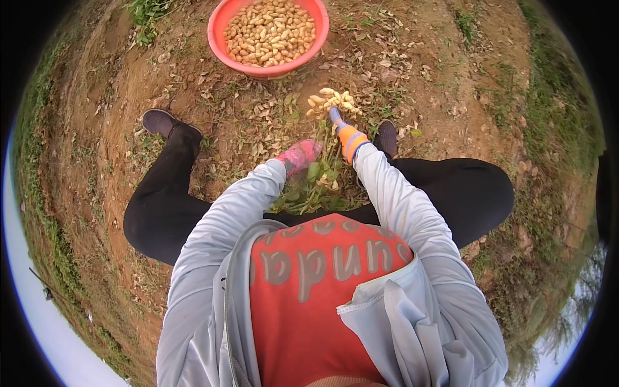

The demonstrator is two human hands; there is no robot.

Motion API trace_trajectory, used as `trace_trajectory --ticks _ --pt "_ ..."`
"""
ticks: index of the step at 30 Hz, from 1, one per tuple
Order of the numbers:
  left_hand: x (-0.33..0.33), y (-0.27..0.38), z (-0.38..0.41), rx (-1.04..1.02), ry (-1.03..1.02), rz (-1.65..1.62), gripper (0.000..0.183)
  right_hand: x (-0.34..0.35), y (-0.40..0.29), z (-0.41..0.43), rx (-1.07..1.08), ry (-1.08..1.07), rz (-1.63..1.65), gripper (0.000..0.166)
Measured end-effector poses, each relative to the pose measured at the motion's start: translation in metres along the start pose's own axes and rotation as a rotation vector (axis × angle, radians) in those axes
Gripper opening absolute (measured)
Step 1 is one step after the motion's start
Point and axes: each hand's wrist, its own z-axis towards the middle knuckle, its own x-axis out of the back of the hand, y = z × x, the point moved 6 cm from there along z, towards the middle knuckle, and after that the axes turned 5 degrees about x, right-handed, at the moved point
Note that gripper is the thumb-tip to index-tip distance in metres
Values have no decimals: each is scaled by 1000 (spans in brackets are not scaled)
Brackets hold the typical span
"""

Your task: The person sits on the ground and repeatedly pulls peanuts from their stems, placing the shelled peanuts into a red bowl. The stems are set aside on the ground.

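Note:
A cluster of pale peanuts in their shells [333, 100] hangs on the root end of a peanut plant. My right hand [349, 135], in an orange and grey-blue glove, grips the plant just below these pods. Lower to the left, my left hand [301, 156], in a pink patterned glove, is closed around the stems of the same plant. The green leaves [314, 193] lie between my legs, close to my body. Beyond my hands stands a red plastic basin [268, 71] holding many peanuts in their shells [271, 34].
My black-clad legs are spread to both sides, with a dark shoe [159, 122] at the left and another shoe [387, 138] beside my right hand. Dry leaves [387, 72] litter the brown soil. A leafy green plant [147, 17] lies left of the basin.

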Motion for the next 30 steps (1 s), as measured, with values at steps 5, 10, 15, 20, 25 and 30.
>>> trace_trajectory --ticks 5,10,15,20,25,30 --pt "24 39 -23 -41 -87 206 43 -9 -15 -6 266 -114 -357 59" --pt "53 45 -21 -110 -65 155 64 8 -24 -1 303 209 -629 59" --pt "71 55 -7 -228 -68 -125 71 -21 -18 17 555 343 -897 47" --pt "96 72 -11 -204 110 -318 54 -77 -34 13 746 52 -1399 38" --pt "131 61 -29 -218 163 -526 52 -95 -35 -73 793 -50 -850 59" --pt "158 47 -71 -359 16 -464 55 -51 -83 -146 626 -381 -1179 50"
